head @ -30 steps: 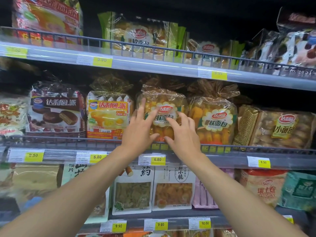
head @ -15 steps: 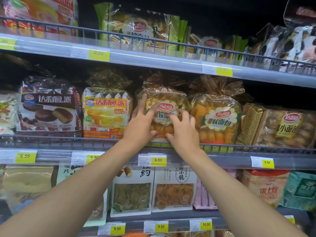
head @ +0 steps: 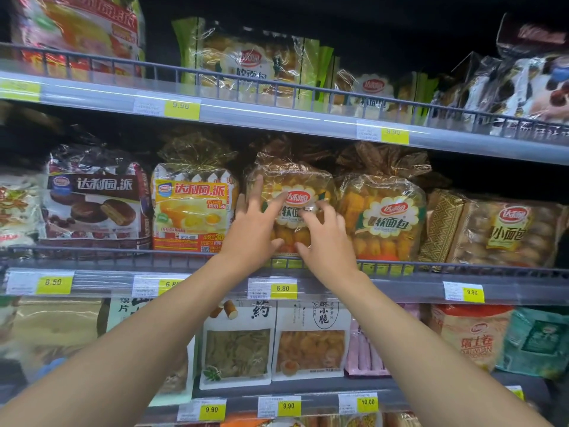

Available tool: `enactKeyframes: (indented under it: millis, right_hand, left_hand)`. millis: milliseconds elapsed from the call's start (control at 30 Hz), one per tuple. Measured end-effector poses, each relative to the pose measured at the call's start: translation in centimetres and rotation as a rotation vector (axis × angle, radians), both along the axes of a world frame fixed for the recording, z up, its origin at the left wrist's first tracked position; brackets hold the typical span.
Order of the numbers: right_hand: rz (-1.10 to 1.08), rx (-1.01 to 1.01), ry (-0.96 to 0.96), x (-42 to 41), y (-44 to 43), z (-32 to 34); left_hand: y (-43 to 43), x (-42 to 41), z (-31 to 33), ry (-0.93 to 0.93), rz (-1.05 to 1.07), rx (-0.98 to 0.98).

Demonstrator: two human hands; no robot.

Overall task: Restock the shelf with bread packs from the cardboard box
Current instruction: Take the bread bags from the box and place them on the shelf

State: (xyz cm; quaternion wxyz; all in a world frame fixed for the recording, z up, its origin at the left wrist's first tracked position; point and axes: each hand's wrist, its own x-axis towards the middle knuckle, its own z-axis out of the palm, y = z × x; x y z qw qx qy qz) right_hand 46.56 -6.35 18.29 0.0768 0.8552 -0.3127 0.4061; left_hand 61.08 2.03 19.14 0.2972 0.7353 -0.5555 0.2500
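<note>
I'm seeing both hands up at the middle shelf (head: pixel 92 274), working on one bread pack (head: pixel 295 180) that is standing upright at the shelf's front edge, right behind the wire rail (head: pixel 92 251) and roughly mid-width of the stretch in view. The left hand (head: pixel 255 229) is lying flat and wide open against the pack's front left side, with its fingers spread and straight and its thumb reaching under toward the pack's lower edge. It isn't gripping anything. The right hand (head: pixel 326 241) is touching the same pack from the front right. Its fingers (head: pixel 311 215) are bending with the tips sitting on the red label and its thumb is pointing left near the pack's bottom. It's loose, not wrapping round the pack. The pack is touching a second bread pack (head: pixel 385 217) on its right and sitting just beside a yellow pie pack (head: pixel 192 211) on its left. A brown pie pack (head: pixel 92 204) is standing further left, and a small-bread pack (head: pixel 508 232) is standing toward the shelf's right end. A 6.80 price tag (head: pixel 272 288) is sitting on the shelf lip directly below the hands. The upper shelf (head: pixel 277 115) is carrying more bread bags. Both forearms are reaching in from the bottom corners.
</note>
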Motion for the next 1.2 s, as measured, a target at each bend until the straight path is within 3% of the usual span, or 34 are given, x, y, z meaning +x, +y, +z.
enactKeyframes:
  millis: [333,767,967,1200]
  right_hand:
    - [0.080,-0.064,-0.052,-3.1,0.4,-0.3]
    - [-0.119,-0.151,-0.087,-13.9,-0.2,-3.8]
    - [-0.403,0.015,-0.059,-21.5,-1.4,-6.0]
    - [-0.638,0.275,0.003,-30.9,0.7,-2.6]
  left_hand:
    - [2.0,-1.9,-0.3,-0.127,0.078,-0.073]
    - [0.1,-9.5,-4.4,-0.243,-0.214,-0.101]
    - [-4.6,-14.7,-5.9,-0.284,-0.457,0.019]
    - [-6.9,-22.0,-2.9,-0.184,-0.700,0.226]
